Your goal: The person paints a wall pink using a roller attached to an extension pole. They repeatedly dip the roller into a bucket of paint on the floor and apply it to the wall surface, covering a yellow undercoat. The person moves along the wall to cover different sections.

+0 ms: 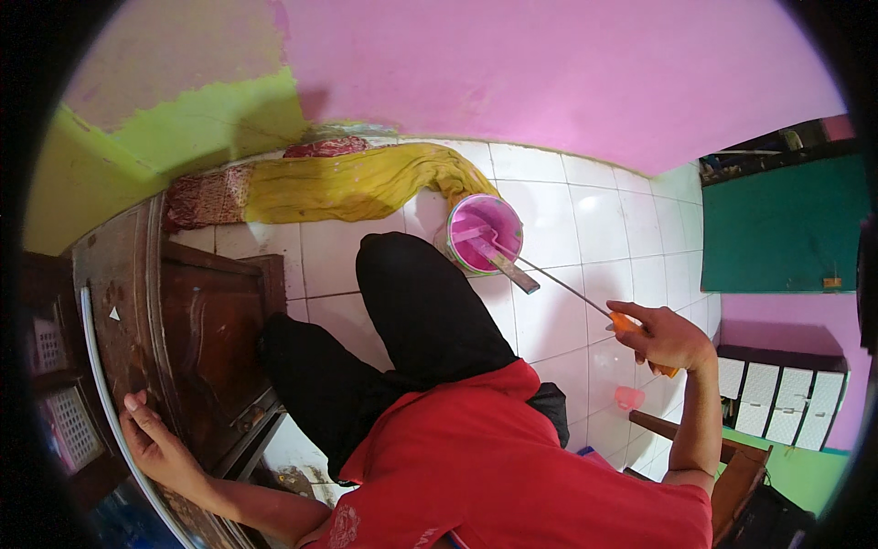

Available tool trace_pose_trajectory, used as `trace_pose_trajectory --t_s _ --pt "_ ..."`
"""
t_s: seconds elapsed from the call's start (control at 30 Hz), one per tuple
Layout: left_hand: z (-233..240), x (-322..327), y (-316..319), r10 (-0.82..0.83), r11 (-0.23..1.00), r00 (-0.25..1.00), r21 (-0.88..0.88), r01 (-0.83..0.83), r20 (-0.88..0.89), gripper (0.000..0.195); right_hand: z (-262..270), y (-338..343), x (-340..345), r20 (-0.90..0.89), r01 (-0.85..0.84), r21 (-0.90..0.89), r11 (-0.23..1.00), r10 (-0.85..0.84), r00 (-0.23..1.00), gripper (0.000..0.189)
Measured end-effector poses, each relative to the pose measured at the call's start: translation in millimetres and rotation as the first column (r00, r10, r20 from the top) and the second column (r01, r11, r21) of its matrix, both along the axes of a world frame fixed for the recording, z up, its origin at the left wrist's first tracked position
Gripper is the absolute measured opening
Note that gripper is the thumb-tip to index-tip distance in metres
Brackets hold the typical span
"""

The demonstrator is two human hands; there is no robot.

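My right hand grips the orange handle of a paint roller. Its thin metal rod slants down into a paint bucket coated inside with pink paint. The pink-coated roller head lies inside the bucket. A flat wooden stick smeared with pink leans out over the rim, beside the rod. My left hand rests at the edge of a brown wooden cabinet top, fingers partly curled; whether they grip the edge is hidden.
A yellow and red cloth lies along the wall's foot, reaching the bucket. The wall is pink, with a yellow-green patch at left. White floor tiles surround my knees. A pink cup and a wooden chair are at right.
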State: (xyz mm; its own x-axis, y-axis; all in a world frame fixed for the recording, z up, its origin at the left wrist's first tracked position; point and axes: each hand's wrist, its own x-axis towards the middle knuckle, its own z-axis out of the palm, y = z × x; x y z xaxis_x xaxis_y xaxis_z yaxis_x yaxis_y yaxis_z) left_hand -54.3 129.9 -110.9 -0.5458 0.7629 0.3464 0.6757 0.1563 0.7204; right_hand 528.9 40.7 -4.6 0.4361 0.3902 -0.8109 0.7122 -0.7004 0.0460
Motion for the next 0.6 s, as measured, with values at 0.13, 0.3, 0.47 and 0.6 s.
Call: trace_pose_trajectory --t_s 0.13,0.3,0.47,0.6 --pt "2 9 2 0.005 1.0 1.0 0.017 -0.006 0.007 0.051 -13 10 -3 -0.048 -0.034 0.02 0.999 0.035 0.998 0.057" --pt "-1 -2 1 -0.008 1.0 1.0 -0.03 0.008 -0.002 0.051 -45 14 -8 -0.063 -0.005 0.056 0.998 0.008 0.998 0.056" --pt "-6 -5 0 -0.012 1.0 0.999 0.009 0.011 0.04 0.052 5 8 -8 -0.008 -0.039 0.019 0.999 0.039 0.999 0.056" --pt "-3 0 1 -0.022 1.0 0.999 0.02 0.021 0.034 0.051 1 8 -2 -0.026 -0.045 0.009 0.999 0.046 0.999 0.057"
